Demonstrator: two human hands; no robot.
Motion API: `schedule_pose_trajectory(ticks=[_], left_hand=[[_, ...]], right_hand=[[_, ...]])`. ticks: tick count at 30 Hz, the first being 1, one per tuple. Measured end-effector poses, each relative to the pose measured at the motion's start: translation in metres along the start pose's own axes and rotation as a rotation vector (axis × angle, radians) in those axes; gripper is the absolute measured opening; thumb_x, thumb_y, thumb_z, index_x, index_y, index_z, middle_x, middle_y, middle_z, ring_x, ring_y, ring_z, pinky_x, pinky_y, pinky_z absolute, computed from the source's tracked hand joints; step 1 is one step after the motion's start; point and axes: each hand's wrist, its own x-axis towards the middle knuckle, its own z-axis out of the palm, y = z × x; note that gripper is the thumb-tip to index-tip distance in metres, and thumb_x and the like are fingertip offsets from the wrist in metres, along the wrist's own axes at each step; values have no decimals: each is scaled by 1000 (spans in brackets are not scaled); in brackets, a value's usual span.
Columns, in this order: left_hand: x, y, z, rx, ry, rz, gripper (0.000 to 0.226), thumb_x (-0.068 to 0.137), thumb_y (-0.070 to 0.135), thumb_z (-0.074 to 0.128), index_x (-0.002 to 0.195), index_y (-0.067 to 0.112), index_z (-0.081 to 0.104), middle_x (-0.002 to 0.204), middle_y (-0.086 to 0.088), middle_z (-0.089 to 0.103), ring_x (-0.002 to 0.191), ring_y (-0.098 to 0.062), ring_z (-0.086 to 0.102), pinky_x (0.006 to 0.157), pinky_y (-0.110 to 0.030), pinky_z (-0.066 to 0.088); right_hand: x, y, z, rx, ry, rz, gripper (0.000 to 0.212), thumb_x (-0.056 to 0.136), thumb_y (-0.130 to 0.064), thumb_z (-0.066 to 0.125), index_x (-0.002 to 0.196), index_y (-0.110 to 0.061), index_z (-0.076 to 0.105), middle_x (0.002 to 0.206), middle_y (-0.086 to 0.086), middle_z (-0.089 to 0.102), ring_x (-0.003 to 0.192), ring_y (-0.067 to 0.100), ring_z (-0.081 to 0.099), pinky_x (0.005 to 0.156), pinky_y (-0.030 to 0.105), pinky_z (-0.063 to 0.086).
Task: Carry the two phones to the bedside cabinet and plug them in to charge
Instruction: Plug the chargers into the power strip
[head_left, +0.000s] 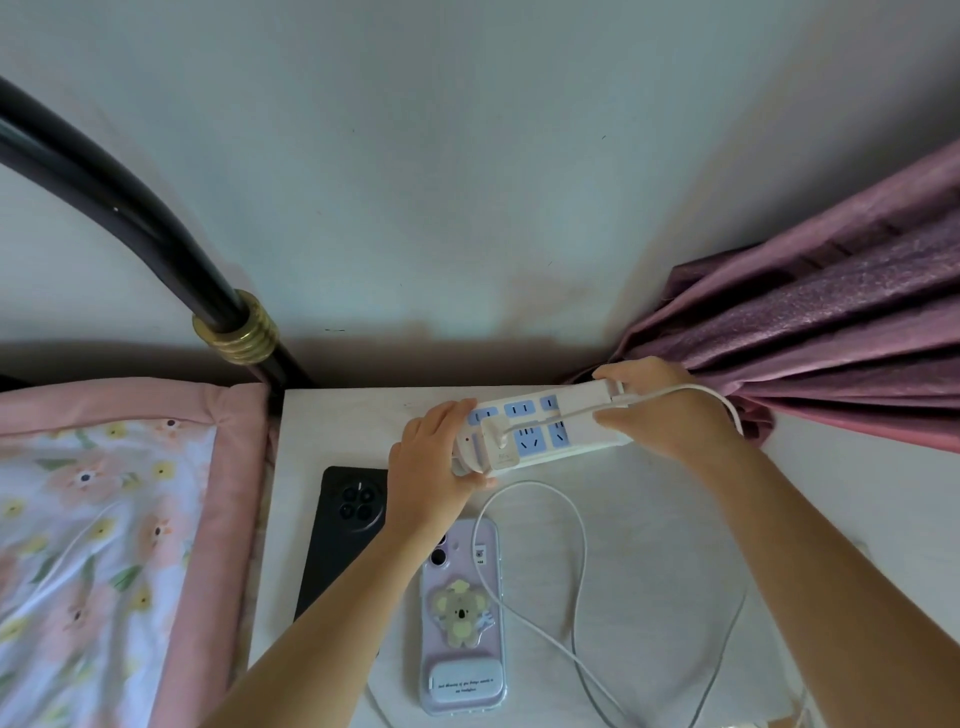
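Both phones lie face down on the desk (649, 499): the black phone (340, 540) at the left, the purple phone (462, 618) just beside it, under your left forearm. Your left hand (434, 467) grips the left end of the power strip (540, 428), thumb under its charger (493, 441). Your right hand (660, 410) clasps the right end, fingers wrapped over the far edge.

Hazards from here:
- The white cable (576, 561) loops across the purple phone. Pulling the strip can drag the cable and shift that phone toward the desk edge.
- The strip appears lifted or tilted. Loosening either grip may drop it onto the phones.
- Whether either phone is connected cannot be told; the cable ends run out of view. Confirm before releasing.
- The curtain (831, 322) touches your right hand and may snag the cord.
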Motion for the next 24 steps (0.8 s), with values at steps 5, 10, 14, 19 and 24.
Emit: schedule_pose_trajectory(ticks=[5, 10, 14, 19, 24], left_hand=[[2, -1, 0, 2, -1, 15, 85, 58, 38, 85, 133, 25, 46, 132, 8, 53, 115, -17, 49, 86, -33, 44], [4, -4, 0, 29, -12, 45, 87, 57, 41, 85, 133, 24, 46, 132, 7, 53, 116, -19, 49, 87, -36, 45], [4, -5, 1, 23, -9, 52, 87, 57, 41, 85, 132, 23, 46, 132, 6, 53, 115, -19, 51, 87, -38, 49], [4, -4, 0, 2, -6, 55, 85, 58, 37, 85, 132, 22, 47, 133, 6, 52, 115, -18, 52, 86, -38, 47], [4, -4, -2, -6, -24, 53, 85, 59, 35, 85, 134, 21, 46, 134, 4, 51, 116, -18, 51, 89, -37, 47]], right_hand=[[17, -11, -6, -71, -131, -19, 11, 70, -25, 63, 81, -25, 64, 81, -1, 63, 77, 24, 62, 61, 30, 49], [30, -26, -10, -91, -214, -33, 6, 75, -23, 66, 81, -24, 69, 84, 0, 67, 86, 23, 64, 71, 29, 52], [35, -37, -3, -270, -142, -28, 18, 78, -13, 53, 61, -18, 54, 67, 0, 55, 76, 28, 55, 63, 25, 37], [27, -45, 14, -304, -12, -63, 6, 75, -7, 55, 71, -12, 56, 74, 8, 57, 85, 33, 61, 66, 25, 38], [25, -46, 32, -258, 64, -32, 7, 71, -7, 58, 67, -11, 53, 90, 17, 68, 93, 38, 64, 67, 28, 39]])
